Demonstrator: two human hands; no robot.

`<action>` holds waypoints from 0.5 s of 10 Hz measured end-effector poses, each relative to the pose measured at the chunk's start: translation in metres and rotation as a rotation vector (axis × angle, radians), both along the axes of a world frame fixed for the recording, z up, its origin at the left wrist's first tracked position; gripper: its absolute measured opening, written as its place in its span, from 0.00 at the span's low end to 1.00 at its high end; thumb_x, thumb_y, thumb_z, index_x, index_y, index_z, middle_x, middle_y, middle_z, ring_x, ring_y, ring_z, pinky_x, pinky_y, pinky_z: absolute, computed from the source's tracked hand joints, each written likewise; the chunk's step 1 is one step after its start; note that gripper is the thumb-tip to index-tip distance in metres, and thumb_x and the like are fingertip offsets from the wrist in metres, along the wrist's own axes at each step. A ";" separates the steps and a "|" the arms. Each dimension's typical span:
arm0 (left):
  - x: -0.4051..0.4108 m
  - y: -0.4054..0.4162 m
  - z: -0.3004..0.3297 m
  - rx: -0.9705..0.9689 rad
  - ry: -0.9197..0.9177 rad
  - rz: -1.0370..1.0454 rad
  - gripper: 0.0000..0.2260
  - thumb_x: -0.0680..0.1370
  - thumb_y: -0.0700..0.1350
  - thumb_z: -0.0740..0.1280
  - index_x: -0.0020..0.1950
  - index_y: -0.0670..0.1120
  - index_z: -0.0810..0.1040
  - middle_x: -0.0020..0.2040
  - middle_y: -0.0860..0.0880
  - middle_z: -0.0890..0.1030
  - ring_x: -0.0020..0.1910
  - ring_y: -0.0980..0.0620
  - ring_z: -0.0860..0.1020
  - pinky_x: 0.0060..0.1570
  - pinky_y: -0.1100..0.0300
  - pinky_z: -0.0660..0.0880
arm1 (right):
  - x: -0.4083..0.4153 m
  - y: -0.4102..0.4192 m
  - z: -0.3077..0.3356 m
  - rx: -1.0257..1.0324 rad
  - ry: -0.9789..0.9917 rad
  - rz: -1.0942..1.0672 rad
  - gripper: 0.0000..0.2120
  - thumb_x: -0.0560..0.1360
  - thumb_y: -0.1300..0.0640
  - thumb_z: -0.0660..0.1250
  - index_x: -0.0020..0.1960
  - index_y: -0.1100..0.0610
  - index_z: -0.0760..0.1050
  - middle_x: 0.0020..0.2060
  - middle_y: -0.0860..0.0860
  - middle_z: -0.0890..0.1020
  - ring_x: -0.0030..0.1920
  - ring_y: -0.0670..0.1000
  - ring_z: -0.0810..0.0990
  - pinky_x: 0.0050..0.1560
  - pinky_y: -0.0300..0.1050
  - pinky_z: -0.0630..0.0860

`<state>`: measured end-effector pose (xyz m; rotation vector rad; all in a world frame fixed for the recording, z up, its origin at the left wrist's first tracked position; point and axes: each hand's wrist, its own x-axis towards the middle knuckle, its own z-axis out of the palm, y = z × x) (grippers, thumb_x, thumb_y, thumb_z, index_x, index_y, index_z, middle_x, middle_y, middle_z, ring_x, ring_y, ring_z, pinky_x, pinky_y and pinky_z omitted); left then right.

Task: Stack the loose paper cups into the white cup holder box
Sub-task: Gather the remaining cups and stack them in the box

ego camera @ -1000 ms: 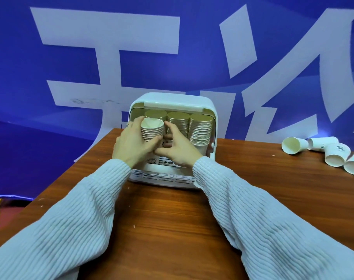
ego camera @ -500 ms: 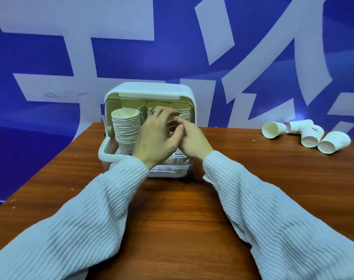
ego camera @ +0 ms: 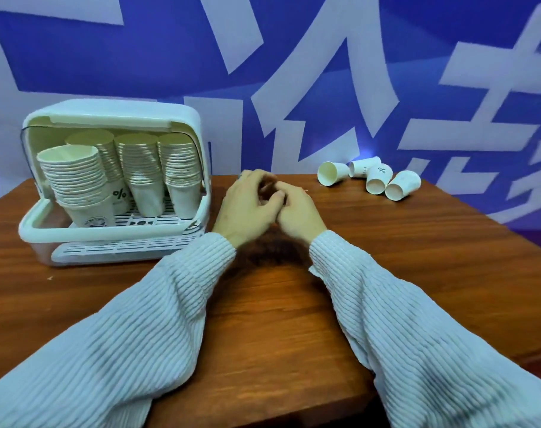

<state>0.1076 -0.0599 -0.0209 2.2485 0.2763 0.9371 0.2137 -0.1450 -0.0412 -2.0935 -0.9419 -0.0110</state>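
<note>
Both hands, left hand (ego camera: 244, 208) and right hand (ego camera: 297, 211), are curled together holding nothing, so reach toward two o'clock for the four loose cups (ego camera: 371, 179), nest them rims aligned, then carry them to the box (ego camera: 114, 118) at ten o'clock.

Place: looked like a staged demo or event booth.
Evidence: blue printed banner (ego camera: 324, 41) with large white characters hung behind a wooden table (ego camera: 417, 242).

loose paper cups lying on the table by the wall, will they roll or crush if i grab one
The four loose paper cups lie on their sides on the table, so a nudge would probably roll them in a curve, given their taper. They look thin-walled and empty, so likely very light and easily dented by a hard squeeze.
</note>
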 end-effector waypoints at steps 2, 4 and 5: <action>0.058 -0.043 -0.019 -0.106 0.010 -0.111 0.17 0.79 0.49 0.69 0.68 0.50 0.76 0.63 0.51 0.77 0.60 0.55 0.76 0.65 0.52 0.76 | 0.047 -0.061 -0.010 0.058 0.020 -0.129 0.12 0.78 0.60 0.67 0.61 0.57 0.81 0.51 0.54 0.85 0.50 0.53 0.82 0.52 0.45 0.77; 0.104 -0.068 -0.042 -0.139 0.027 -0.175 0.20 0.80 0.52 0.69 0.72 0.52 0.72 0.65 0.53 0.74 0.64 0.56 0.74 0.65 0.49 0.75 | 0.110 -0.092 -0.025 0.232 0.079 -0.353 0.14 0.77 0.57 0.67 0.63 0.49 0.79 0.51 0.47 0.84 0.52 0.48 0.82 0.60 0.49 0.78; 0.116 -0.068 -0.059 -0.159 0.025 -0.158 0.22 0.80 0.52 0.68 0.74 0.53 0.70 0.67 0.54 0.73 0.65 0.57 0.74 0.64 0.47 0.76 | 0.140 -0.086 -0.032 0.179 0.037 -0.385 0.15 0.77 0.53 0.67 0.63 0.46 0.77 0.56 0.47 0.81 0.56 0.48 0.80 0.63 0.50 0.75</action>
